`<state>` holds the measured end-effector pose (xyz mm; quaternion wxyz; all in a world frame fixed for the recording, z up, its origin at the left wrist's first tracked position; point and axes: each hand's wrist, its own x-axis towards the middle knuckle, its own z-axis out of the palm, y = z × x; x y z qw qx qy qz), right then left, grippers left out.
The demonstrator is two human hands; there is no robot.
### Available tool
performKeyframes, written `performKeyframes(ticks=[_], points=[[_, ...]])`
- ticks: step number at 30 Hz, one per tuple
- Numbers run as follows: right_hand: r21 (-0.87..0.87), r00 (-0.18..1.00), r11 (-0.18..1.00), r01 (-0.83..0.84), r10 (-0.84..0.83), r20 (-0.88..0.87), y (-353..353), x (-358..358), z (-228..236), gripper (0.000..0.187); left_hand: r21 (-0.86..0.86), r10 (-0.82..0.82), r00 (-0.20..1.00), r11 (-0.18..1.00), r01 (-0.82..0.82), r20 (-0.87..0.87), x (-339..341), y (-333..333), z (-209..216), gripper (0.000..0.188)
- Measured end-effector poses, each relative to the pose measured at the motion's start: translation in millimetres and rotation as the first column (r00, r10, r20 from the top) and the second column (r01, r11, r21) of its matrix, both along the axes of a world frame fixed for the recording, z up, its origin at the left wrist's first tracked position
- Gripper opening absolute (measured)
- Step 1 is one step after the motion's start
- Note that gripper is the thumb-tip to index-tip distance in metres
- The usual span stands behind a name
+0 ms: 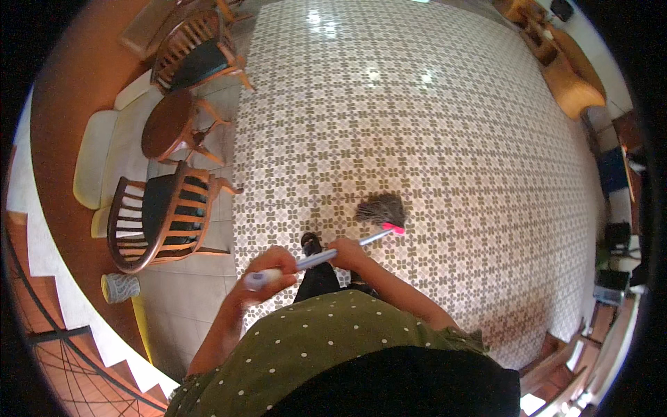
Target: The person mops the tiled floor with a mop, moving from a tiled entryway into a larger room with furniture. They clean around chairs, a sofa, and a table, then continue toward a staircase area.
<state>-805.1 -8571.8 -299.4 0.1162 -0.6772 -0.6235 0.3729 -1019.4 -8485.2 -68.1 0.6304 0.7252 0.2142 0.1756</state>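
Note:
A mop [317, 260] with a pale blue-white handle slants across in front of my body. My left hand [272, 267] is wrapped around it close to the handle's white top end. Farther down the same handle, my right hand [345, 254] grips it with closed fingers. Beyond the right hand the handle runs to a pink socket [394, 228], and the grey, dark-tipped strands [381, 208] spread leftward from it on the patterned tile floor [417, 139]. My shoe [310, 242] shows just behind the handle, left of the mop strands.
To the left stand a wooden armchair [191, 208] with a dark seat, a round wooden table [169, 125] and another armchair [198, 59]. A pale sofa [97, 156] is behind them, with a patterned pot-like stool [121, 288] nearby. Wooden furniture [573, 87] lines the right wall.

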Motion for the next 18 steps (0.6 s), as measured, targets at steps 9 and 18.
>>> performKeyframes(ticks=[9, 18], points=[[0.062, 0.882, 0.903, 0.425, -0.429, 0.194, -228.5, 165.9, -121.1, 0.027, 0.164, -0.52, 0.814, 0.854, 0.494, 0.256, 143.6, -129.1, -142.4, 0.055], [0.155, 0.826, 0.877, 0.456, -0.481, 0.293, -239.8, 165.0, -132.9, 0.021, 0.104, -0.393, 0.875, 0.919, 0.38, 0.283, 123.5, -157.4, -152.2, 0.06]])
